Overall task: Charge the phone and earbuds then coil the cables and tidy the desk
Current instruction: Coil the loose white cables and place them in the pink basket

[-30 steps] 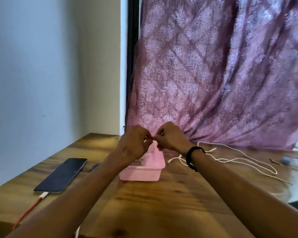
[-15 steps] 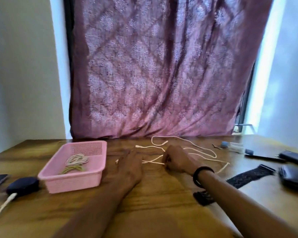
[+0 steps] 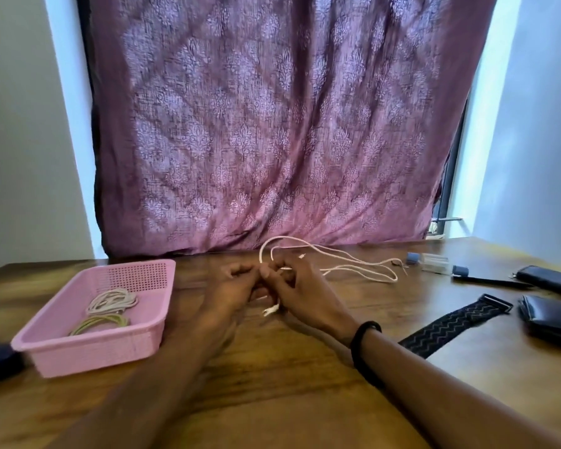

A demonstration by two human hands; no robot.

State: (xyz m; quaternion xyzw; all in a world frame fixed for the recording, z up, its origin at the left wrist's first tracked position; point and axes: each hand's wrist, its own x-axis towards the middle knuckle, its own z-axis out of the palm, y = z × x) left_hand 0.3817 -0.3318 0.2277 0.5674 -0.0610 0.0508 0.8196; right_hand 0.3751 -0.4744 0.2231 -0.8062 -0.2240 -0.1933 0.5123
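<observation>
My left hand [image 3: 232,291] and right hand [image 3: 300,291] meet at mid-desk [image 3: 272,367], fingers pinched on the white cable [image 3: 340,259]. Its plug dangles between them; loops trail far right, toward the curtain [image 3: 272,124]. Left, the pink basket [image 3: 88,351] holds two coiled cables [image 3: 112,301].
</observation>
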